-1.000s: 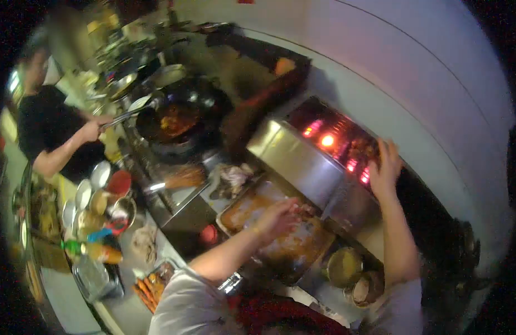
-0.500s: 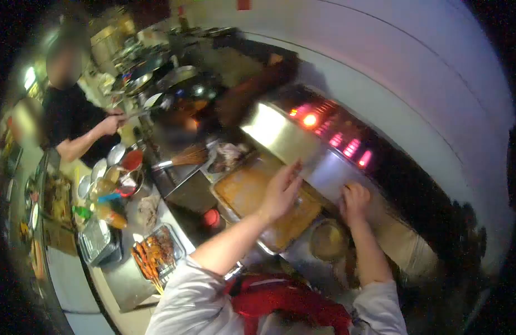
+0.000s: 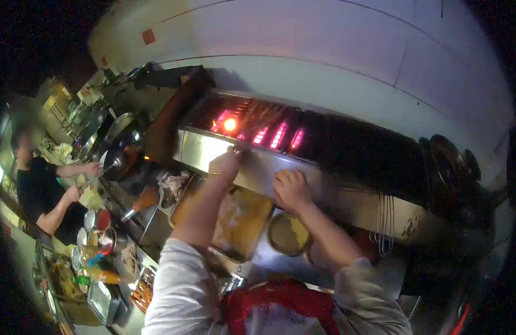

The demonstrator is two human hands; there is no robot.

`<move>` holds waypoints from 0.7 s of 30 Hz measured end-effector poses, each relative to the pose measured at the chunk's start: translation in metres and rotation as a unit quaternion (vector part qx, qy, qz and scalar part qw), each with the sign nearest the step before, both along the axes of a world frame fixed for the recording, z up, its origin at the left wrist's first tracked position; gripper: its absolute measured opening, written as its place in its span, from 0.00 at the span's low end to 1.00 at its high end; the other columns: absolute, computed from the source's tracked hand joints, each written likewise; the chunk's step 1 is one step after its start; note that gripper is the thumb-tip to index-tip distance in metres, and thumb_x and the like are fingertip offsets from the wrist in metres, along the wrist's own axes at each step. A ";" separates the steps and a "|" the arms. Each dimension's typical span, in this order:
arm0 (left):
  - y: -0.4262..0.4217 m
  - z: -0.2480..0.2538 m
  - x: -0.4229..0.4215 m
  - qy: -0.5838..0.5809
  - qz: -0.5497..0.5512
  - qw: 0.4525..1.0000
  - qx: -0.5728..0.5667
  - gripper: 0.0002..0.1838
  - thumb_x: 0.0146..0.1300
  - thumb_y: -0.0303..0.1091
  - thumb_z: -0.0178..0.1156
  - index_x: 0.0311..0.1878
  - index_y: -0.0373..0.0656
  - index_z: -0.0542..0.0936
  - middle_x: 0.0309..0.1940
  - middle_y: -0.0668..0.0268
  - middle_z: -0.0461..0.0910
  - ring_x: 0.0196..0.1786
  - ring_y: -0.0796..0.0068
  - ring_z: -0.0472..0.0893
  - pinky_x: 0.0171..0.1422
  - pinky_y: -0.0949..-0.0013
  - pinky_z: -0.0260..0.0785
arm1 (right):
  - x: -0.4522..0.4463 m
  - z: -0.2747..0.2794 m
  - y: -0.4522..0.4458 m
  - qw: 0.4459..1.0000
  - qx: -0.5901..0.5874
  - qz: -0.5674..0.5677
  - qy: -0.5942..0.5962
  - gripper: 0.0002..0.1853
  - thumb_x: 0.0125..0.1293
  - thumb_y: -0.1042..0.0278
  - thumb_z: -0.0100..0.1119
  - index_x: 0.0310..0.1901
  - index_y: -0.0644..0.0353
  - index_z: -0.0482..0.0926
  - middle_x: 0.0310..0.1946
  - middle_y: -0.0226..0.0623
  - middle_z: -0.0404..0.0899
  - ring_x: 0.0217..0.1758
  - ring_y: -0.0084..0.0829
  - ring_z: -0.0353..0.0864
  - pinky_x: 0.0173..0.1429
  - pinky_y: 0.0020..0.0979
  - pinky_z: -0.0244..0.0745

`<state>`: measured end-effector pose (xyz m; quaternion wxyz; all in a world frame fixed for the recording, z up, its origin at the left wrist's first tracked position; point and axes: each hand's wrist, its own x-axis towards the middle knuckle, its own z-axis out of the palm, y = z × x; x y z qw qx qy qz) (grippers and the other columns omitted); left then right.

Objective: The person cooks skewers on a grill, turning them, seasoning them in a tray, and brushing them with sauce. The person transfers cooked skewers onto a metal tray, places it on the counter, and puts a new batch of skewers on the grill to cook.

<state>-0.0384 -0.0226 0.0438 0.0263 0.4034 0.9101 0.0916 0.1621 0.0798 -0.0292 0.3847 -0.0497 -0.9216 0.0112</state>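
Note:
My left hand (image 3: 225, 165) reaches over the front edge of the grill (image 3: 213, 153), its fingers pinched together at the end of something dark. That dark shape stretches over the bars beside the glowing coals (image 3: 259, 135); blur hides what it is. My right hand (image 3: 292, 190) is at the grill's steel front, fingers curled inward. Whatever it may hold is hidden. Below the hands lie a metal tray (image 3: 241, 223) with a brownish, greasy bottom and a round pot (image 3: 288, 234) of yellowish contents.
A brush (image 3: 145, 200) lies left of the tray. Skewered food (image 3: 142, 295), sauce bowls (image 3: 103, 219) and stacked foil trays (image 3: 104, 301) stand on the left counter. A co-worker (image 3: 40, 187) handles a wok (image 3: 124, 148). Wire hooks (image 3: 384, 223) hang at the grill's right.
The view has swung right. My left hand has moved from above the tray to the grill's edge, and its fingers have closed. My right hand stays near the steel front.

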 end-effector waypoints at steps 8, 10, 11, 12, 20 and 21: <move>-0.001 0.009 0.012 -0.775 -0.022 0.573 0.266 0.12 0.62 0.33 0.46 0.49 0.47 0.71 0.15 0.77 0.58 0.13 0.85 0.55 0.13 0.80 0.46 | -0.002 0.018 -0.005 0.996 -0.023 -0.038 -0.079 0.16 0.45 0.58 0.60 0.36 0.55 0.76 0.45 0.32 0.73 0.56 0.34 0.67 0.60 0.44 0.58; 0.008 -0.023 0.006 -0.852 -0.039 0.434 0.290 0.13 0.64 0.34 0.44 0.51 0.47 0.70 0.15 0.77 0.57 0.13 0.86 0.54 0.13 0.80 0.46 | -0.002 0.019 -0.008 0.995 -0.022 -0.044 -0.086 0.17 0.44 0.58 0.61 0.37 0.54 0.76 0.45 0.31 0.73 0.56 0.34 0.66 0.60 0.43 0.58; 0.010 -0.031 0.007 -0.882 -0.047 0.359 0.301 0.13 0.65 0.34 0.44 0.51 0.47 0.70 0.15 0.77 0.56 0.13 0.86 0.53 0.13 0.80 0.47 | -0.001 0.019 -0.011 0.995 -0.018 -0.048 -0.087 0.17 0.44 0.57 0.61 0.37 0.54 0.76 0.45 0.31 0.73 0.56 0.34 0.67 0.60 0.43 0.58; 0.012 -0.038 0.006 -0.903 -0.055 0.305 0.298 0.13 0.66 0.34 0.43 0.52 0.47 0.69 0.16 0.77 0.57 0.13 0.86 0.54 0.13 0.81 0.47 | -0.001 0.020 -0.011 0.995 -0.016 -0.048 -0.087 0.18 0.43 0.57 0.62 0.37 0.54 0.77 0.46 0.31 0.73 0.56 0.34 0.67 0.60 0.43 0.58; 0.011 -0.061 -0.003 -0.919 -0.105 0.272 0.266 0.21 0.65 0.39 0.45 0.60 0.48 0.64 0.24 0.72 0.69 0.18 0.84 0.64 0.18 0.83 0.58 | 0.000 0.020 -0.015 0.994 -0.028 -0.052 -0.086 0.19 0.40 0.57 0.64 0.37 0.54 0.77 0.44 0.33 0.73 0.55 0.35 0.68 0.59 0.43 0.59; 0.009 -0.061 0.000 -0.916 -0.091 0.296 0.257 0.22 0.64 0.42 0.47 0.60 0.47 0.64 0.29 0.69 0.72 0.21 0.81 0.68 0.22 0.80 0.63 | 0.000 0.020 -0.016 0.995 -0.032 -0.046 -0.082 0.20 0.39 0.58 0.64 0.37 0.54 0.77 0.44 0.34 0.73 0.55 0.35 0.68 0.58 0.44 0.60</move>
